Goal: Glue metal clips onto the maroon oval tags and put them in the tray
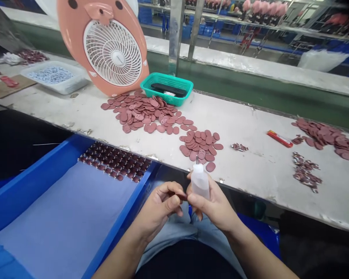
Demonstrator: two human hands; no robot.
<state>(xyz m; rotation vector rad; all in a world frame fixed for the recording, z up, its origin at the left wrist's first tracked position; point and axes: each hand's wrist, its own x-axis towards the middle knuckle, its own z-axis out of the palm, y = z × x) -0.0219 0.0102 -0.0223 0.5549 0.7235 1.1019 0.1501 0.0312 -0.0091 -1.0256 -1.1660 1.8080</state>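
Between thumb and fingers, my left hand [164, 199] pinches a reddish-brown oval piece [182, 196], seen nearly edge-on. My right hand [212, 201] is wrapped round a translucent white squeeze bottle [200, 182] with a thin dark nozzle pointing up; its fingertips reach the oval piece too. Both hands are close together over my lap, just off the table's front edge. Beyond the bottle lies a small heap of similar oval pieces [196, 143], and a larger heap of ovals [145, 112] spreads behind it to the left.
A blue tray [128, 211] at the left holds rows of dark red pieces [113, 161]. On the table [238, 116] stand a pink fan [72, 42], a green basket [147, 87] and a white tub [72, 83]. A red tube-like item [279, 138] lies right, near small patterned parts [305, 172].
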